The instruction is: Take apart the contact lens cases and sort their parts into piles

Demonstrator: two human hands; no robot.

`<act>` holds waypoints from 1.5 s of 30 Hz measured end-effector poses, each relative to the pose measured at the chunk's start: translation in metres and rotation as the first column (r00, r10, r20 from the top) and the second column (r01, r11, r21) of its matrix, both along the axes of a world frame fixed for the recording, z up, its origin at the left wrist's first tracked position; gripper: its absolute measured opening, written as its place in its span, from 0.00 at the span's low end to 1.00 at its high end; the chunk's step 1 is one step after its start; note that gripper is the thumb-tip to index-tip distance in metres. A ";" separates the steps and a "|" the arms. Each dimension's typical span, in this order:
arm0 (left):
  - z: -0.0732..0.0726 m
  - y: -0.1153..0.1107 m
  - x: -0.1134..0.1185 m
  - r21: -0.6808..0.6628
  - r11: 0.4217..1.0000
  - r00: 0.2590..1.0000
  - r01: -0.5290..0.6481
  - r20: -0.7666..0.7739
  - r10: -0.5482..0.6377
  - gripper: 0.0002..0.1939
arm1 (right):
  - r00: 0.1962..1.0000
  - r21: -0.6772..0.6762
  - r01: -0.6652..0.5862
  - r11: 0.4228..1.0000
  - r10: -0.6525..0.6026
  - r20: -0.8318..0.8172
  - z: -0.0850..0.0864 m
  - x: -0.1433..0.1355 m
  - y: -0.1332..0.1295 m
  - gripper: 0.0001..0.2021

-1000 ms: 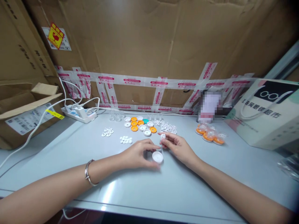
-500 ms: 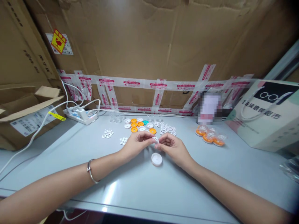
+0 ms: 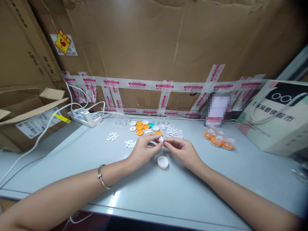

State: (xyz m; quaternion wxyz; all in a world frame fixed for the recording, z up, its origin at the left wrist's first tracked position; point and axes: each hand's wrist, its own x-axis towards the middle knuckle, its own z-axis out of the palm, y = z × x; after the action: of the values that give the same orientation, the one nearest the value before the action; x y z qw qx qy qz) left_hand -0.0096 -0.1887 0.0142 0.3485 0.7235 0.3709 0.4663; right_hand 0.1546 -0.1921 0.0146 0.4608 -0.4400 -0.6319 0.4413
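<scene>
With your left hand [image 3: 146, 147] you pinch a small white part [image 3: 161, 139] between the thumb and the forefinger. The thumb and finger of your right hand [image 3: 184, 152] come near together at its right edge; whether they also grip it, I cannot tell. The part is between your 2 hands and seems raised a little above the table [image 3: 192, 192], perhaps because in this way you can see it and reach it from 2 sides.

A round white cup [image 3: 163, 162] stands on the table just below your hands, its hollow seemingly upward; this place leaves it near to your fingers. Behind the hands, the orange, white and teal discs [image 3: 139, 132] are close together, with the white openwork pieces [image 3: 174, 132] to their right. The small white gears [image 3: 130, 144] and the small white discs [image 3: 113, 136] make 2 groups at the left. I judge they are sorted so that each kind is easily found. Orange pieces with clear domes [image 3: 216, 141] are set apart at right, probably to avoid mixing.
</scene>
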 end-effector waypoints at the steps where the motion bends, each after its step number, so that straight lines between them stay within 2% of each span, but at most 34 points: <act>1: -0.001 0.001 -0.002 0.081 0.997 0.998 0.014 -0.064 -0.009 0.11 | 1.000 -0.028 -0.007 1.000 0.006 -0.022 0.000 0.001 0.000 0.11; 5: -0.005 0.002 -0.007 0.299 0.953 0.966 0.056 -0.256 0.024 0.12 | 0.994 -0.122 -0.065 0.990 0.054 -0.091 0.000 0.003 -0.002 0.15; 9: -0.007 0.003 -0.007 0.405 0.911 0.934 0.080 -0.351 0.074 0.11 | 0.996 -0.157 -0.060 0.986 0.049 -0.070 0.002 0.002 -0.005 0.15; 15: -0.008 -0.003 -0.007 0.516 0.850 0.902 0.104 -0.409 0.138 0.11 | 0.996 -0.153 -0.028 0.988 0.016 -0.083 0.007 0.000 -0.012 0.12; 20: -0.005 -0.006 -0.008 0.564 0.818 0.897 0.112 -0.412 0.161 0.11 | 0.996 -0.164 0.007 0.986 -0.022 -0.089 0.009 0.000 -0.013 0.12; 25: -0.004 -0.005 -0.009 0.602 0.793 0.916 0.094 -0.365 0.169 0.10 | 0.997 -0.165 -0.009 0.986 -0.004 -0.076 0.012 -0.001 -0.015 0.14; 29: -0.003 -0.005 -0.010 0.595 0.802 0.933 0.061 -0.320 0.166 0.10 | 0.997 -0.163 -0.021 0.986 0.009 -0.074 0.011 0.001 -0.014 0.12; 32: -0.001 -0.006 -0.011 0.591 0.798 0.920 0.115 -0.367 0.139 0.05 | 0.995 -0.190 -0.063 0.980 0.047 -0.086 0.010 0.004 -0.013 0.11; 36: 0.001 -0.007 -0.013 0.636 0.748 0.881 0.192 -0.447 0.154 0.07 | 0.992 -0.224 -0.072 0.972 0.047 -0.113 0.011 0.006 -0.012 0.10; 40: 0.001 -0.009 -0.014 0.699 0.679 0.849 0.226 -0.483 0.215 0.09 | 0.996 -0.216 -0.055 0.975 0.038 -0.080 0.014 0.006 -0.014 0.09; 45: 0.002 -0.012 -0.013 0.738 0.628 0.829 0.246 -0.497 0.258 0.08 | 0.999 -0.206 -0.022 0.978 0.015 -0.032 0.013 0.007 -0.014 0.08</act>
State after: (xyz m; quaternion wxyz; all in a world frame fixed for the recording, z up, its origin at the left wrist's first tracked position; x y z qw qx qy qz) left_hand -0.0225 -0.2003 0.0159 -0.1246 0.9030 0.2201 0.3473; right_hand 0.1612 -0.2062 0.0278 0.4180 -0.4729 -0.5798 0.5152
